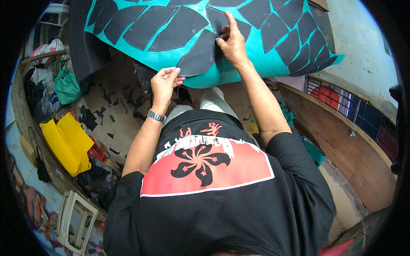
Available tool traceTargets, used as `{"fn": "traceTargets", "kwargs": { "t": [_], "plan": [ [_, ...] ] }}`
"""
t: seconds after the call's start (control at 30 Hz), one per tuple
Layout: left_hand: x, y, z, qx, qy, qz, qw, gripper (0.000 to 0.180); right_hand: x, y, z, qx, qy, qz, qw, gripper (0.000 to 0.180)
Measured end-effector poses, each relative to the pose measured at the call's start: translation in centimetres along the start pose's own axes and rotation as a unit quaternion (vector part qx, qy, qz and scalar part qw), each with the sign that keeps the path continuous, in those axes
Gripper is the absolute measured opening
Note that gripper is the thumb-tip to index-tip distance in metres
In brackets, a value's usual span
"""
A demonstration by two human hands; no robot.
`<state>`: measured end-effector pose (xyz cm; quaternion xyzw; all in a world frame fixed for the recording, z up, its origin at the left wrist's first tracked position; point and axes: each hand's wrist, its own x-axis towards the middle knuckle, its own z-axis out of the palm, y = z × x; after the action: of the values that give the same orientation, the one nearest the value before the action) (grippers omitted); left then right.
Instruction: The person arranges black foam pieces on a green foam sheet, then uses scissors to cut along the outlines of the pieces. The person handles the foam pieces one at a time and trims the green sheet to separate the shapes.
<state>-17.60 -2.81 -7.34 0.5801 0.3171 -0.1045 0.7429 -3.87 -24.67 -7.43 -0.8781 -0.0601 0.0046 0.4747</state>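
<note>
A teal sheet (222, 76) spreads across the work surface at the top, covered with several black, curved-sided panels (178, 29) laid edge to edge. One black panel (198, 56) lies nearest to me, at the sheet's front edge. At its lower left corner, my left hand (165, 84) pinches with thumb and fingertips; a metal watch (156, 116) circles that wrist. Over the panel's upper right side is my right hand (233, 44), its index finger stretched out and its thumb apart. The right hand's other fingers are curled and partly hidden, with nothing visible in them.
Black scraps (106, 97) litter the floor left of my legs. A folded yellow sheet (68, 143), a green plastic bag (67, 86) and a pale plastic frame (77, 222) stand along the left. On the right, a wooden board (337, 141) leans near a barred opening in the wall.
</note>
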Motion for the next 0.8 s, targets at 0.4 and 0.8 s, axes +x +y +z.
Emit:
{"fn": "traceTargets", "kwargs": {
  "t": [0.4, 0.8],
  "plan": [
    [0.4, 0.0, -0.2, 0.054, 0.004, 0.026, 0.998, 0.018, -0.1, -1.6, 0.5, -0.118, -0.052, 0.013, 0.992, 0.089],
    [-1.5, 3.0, -1.1, 0.516, -0.016, 0.381, 0.768, 0.037, 1.6, -1.9, 5.4, -0.265, 0.006, -0.228, 0.937, 0.07]
  ]
}}
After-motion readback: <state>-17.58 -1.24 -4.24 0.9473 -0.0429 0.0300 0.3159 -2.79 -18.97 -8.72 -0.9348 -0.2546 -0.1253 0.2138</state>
